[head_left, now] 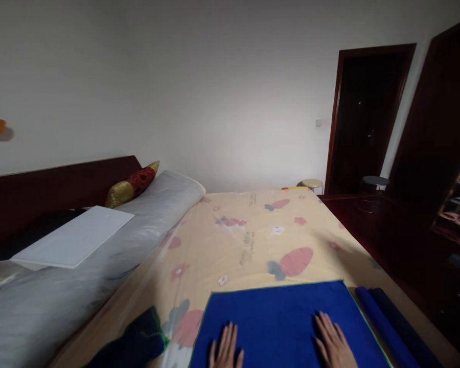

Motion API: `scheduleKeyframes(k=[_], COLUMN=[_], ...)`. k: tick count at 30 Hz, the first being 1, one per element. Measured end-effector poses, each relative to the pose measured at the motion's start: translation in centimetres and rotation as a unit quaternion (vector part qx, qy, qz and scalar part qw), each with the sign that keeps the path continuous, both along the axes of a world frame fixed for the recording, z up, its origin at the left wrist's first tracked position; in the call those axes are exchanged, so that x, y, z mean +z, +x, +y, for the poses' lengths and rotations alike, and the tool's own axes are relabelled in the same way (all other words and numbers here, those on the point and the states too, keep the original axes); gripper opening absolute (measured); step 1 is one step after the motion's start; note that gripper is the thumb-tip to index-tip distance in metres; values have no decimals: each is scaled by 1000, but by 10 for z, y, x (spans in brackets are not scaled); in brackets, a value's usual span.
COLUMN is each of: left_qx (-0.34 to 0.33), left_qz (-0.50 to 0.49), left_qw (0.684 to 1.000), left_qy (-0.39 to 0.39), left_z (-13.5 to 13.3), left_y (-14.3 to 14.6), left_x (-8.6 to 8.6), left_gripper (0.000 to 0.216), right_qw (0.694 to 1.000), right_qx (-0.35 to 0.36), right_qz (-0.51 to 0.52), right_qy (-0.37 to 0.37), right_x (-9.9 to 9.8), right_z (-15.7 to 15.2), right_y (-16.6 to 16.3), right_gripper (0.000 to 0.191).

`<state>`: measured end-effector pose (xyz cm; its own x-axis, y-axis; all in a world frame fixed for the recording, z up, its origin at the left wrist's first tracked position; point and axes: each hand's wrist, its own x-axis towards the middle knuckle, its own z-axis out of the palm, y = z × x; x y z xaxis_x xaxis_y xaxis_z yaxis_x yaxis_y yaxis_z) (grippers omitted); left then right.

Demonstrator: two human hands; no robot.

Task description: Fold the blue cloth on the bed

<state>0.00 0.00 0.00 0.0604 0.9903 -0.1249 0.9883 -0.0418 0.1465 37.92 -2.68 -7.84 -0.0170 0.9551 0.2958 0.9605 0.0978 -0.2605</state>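
On the bed [253, 240], near edge, a blue cloth [283, 317] lies spread flat; left hand [226, 350] and right hand [333, 345] press it, each grip open, fingers flat. No legible writing. Sheet fruit-printed; rolled blue cloth [387, 327] beside; white wall [214, 76], dark doorway [364, 117]

No text, label, brand, number or sign can be read anywhere in view. The cream bed sheet with red strawberry and flower prints [253, 240], beyond the fingertips, carries a few small grey marks that may be printed writing, but they are too blurred to make out.
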Motion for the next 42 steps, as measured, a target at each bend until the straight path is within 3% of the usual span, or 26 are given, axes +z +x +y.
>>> scheduleKeyframes(k=[3, 6, 8, 12, 14, 16, 19, 24, 27, 30, 35, 38, 42], left_qx=[-103, -152, -122, 20, 38, 47, 41, -132, -164, -113, 84, 109, 102], left_qz=[-84, -135, -120, -21, 13, 38, 32, -100, -139, -112, 18, 60, 52], left_qw=[990, 977, 984, 1000, 999, 997, 997, 986, 976, 987, 995, 990, 992], left_qy=[-52, -59, -44, 10, 28, 45, 56, -14, -31, -21, 44, 68, 46], left_z=[12, 27, 38, 59, 64, 65, 61, 58, 68, 87, 113, 117, 121], left_y=[61, 87, 72, -8, -42, -53, -23, 79, 107, 81, -7, -32, -38], left_x=[-4, -2, 1, 1, -2, -3, -4, -7, -6, -1, 1, -4, -5], left_gripper=[59, 57, 56, 63, 64, 64, 62, 52, 54, 57, 64, 66, 67], right_qw=[993, 984, 985, 991, 988, 987, 991, 995, 985, 986, 987, 983, 980], right_qx=[112, 170, 143, -32, -78, -103, -103, 86, 149, 107, -99, -146, -154], right_qz=[24, 37, 42, 45, 35, 19, 5, 15, 25, 35, 29, 20, 10], right_qy=[-8, -49, -86, -124, -126, -119, -89, -53, -87, -126, -121, -114, -126], right_x=[17, 28, 31, 31, 28, 23, 16, 18, 30, 38, 28, 17, 15], right_z=[26, 46, 53, 51, 46, 43, 47, 69, 85, 95, 92, 87, 87], right_y=[-67, -91, -72, 15, 50, 64, 41, -57, -82, -50, 57, 86, 89], right_gripper=[56, 54, 54, 61, 65, 68, 68, 58, 56, 55, 67, 71, 71])
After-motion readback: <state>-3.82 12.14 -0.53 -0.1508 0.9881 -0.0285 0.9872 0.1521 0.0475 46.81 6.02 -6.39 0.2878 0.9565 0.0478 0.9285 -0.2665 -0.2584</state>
